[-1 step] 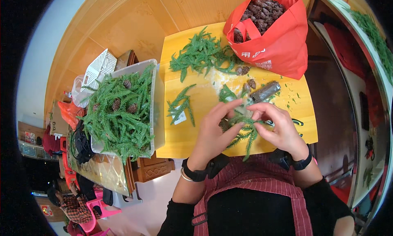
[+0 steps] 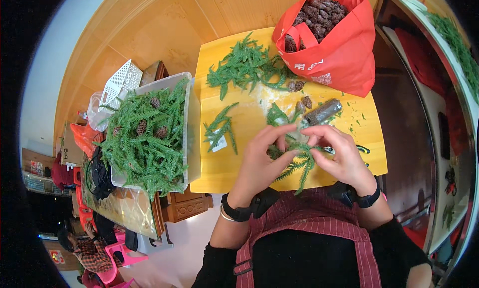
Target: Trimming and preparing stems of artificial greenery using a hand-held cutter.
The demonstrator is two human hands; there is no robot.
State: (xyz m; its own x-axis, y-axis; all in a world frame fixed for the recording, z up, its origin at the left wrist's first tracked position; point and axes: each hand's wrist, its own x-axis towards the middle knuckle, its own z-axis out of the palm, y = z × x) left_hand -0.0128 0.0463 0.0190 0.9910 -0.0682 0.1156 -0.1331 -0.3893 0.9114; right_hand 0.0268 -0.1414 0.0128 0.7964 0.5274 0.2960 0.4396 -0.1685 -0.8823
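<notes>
Over the near part of the yellow table, my left hand [image 2: 267, 155] has thumb and fingers closed on an artificial green pine sprig [image 2: 302, 174]. My right hand [image 2: 342, 157] pinches the same sprig from the other side, its fingertips close to the left ones. The needled branches hang down toward the table's near edge. Just beyond my fingers lie another green sprig [image 2: 275, 113], a dark wrapped roll [image 2: 323, 112] and a brown pine cone [image 2: 306, 102]. Part of a tool with green-and-black handles [image 2: 363, 149] shows beside my right hand. What lies between my fingertips is partly hidden.
A red bag [image 2: 344, 58] full of pine cones stands at the table's far right. Loose green sprigs [image 2: 244, 63] lie at the far left. Beside the table, a clear plastic bin [image 2: 192, 133] is heaped with greenery and cones. Another person [image 2: 95, 253] sits at lower left.
The sprig has tilted very slightly, its hanging tip shifting a little to the left. Both hands stay nearly in place, still closed on it.
</notes>
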